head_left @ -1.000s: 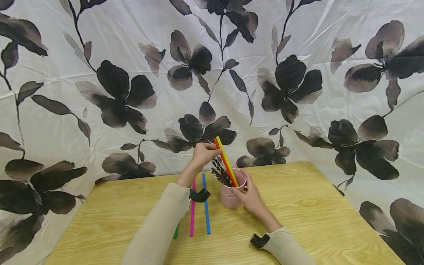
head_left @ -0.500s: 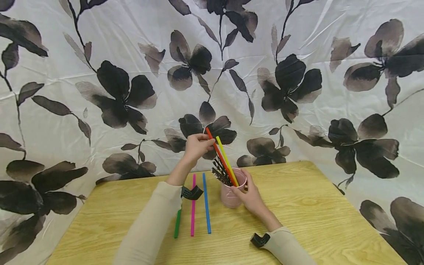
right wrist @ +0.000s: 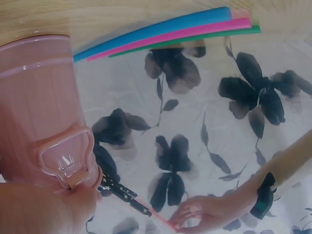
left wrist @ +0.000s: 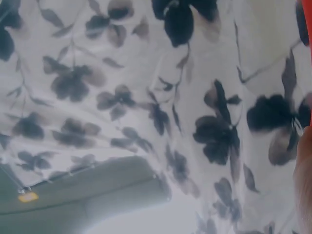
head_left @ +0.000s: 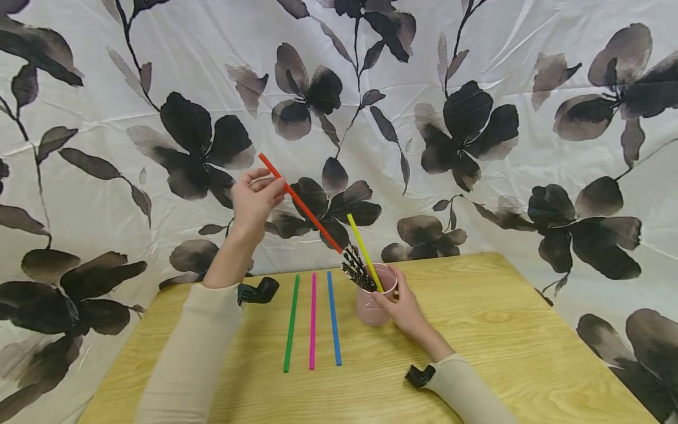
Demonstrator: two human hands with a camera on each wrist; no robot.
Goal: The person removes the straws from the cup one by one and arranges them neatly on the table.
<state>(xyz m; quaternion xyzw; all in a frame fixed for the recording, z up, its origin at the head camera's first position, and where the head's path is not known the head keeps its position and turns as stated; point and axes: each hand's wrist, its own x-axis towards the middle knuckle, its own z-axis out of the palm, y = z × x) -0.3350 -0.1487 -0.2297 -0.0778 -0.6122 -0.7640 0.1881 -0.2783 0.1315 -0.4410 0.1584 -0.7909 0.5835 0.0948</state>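
My left hand pinches a red straw near its upper end and holds it slanted in the air. The straw's lower end is close to the tops of several black patterned straws standing in a pink cup. A yellow straw also leans in that cup. My right hand grips the cup near its rim; the right wrist view shows a raised handle on the cup's side. Only an edge of the left hand and of the red straw shows in the left wrist view.
Green, magenta and blue straws lie side by side on the wooden table, left of the cup. A white cloth with dark flowers hangs behind the table.
My left hand has drawn the red straw up and left, out of the cup, away from the yellow one. My right hand stays on the cup.
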